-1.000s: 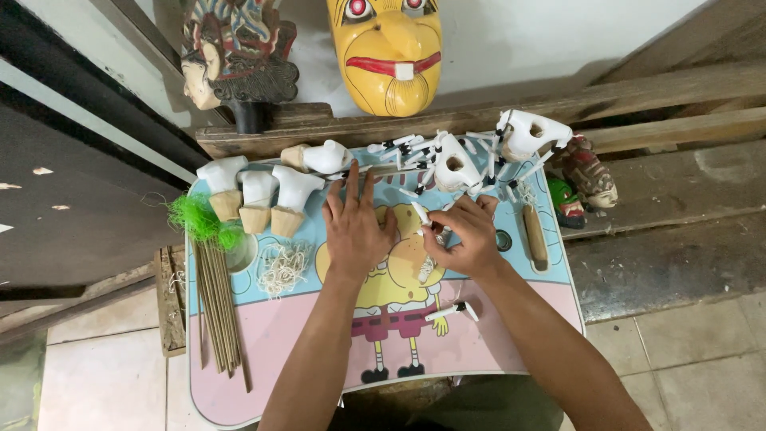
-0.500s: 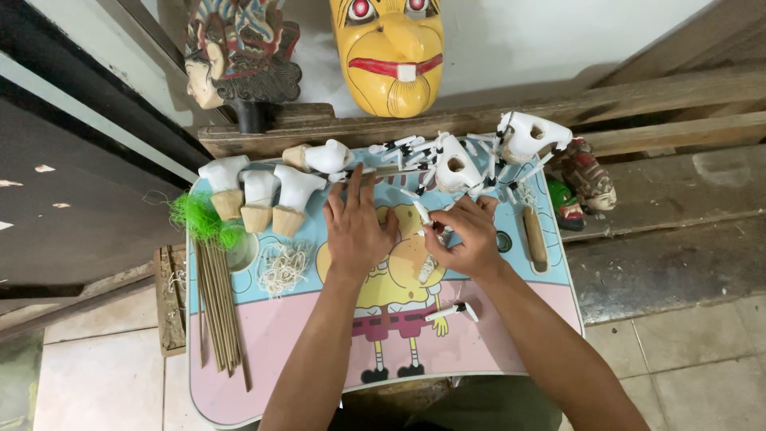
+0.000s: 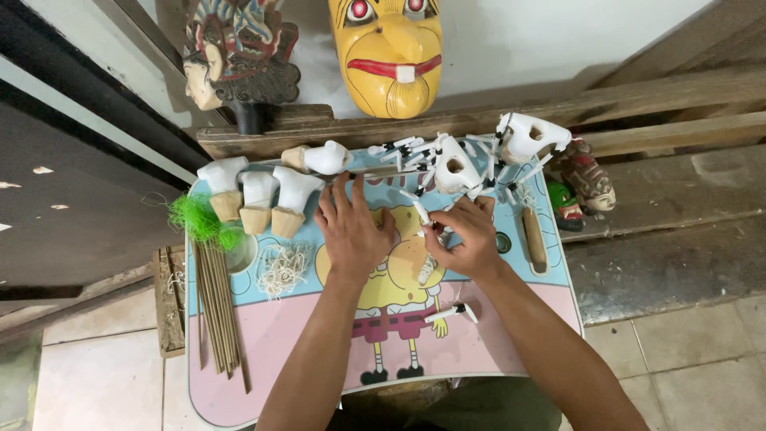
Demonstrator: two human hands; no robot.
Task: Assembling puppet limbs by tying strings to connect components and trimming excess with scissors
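A small table (image 3: 263, 351) with a cartoon-printed top in pink and blue is seen from above. Near the front edge, one small white stick with black tips (image 3: 447, 313) lies loose on the print. At the table's left side, a bundle of thin wooden sticks (image 3: 215, 307) is laid lengthwise, with a tangle of pale string (image 3: 283, 270) beside it and a tuft of green fibre (image 3: 199, 222) above it.

The left hand (image 3: 351, 231) is laid flat on the tabletop, fingers spread wide. The right hand (image 3: 467, 239) is pinched narrowly on a small white stick piece (image 3: 420, 212).

Farther back, white carved pieces on wooden bases (image 3: 259, 199) stand in a row. Behind the table, a yellow mask (image 3: 387, 48) and a dark carved mask (image 3: 235, 56) rest against the wall.
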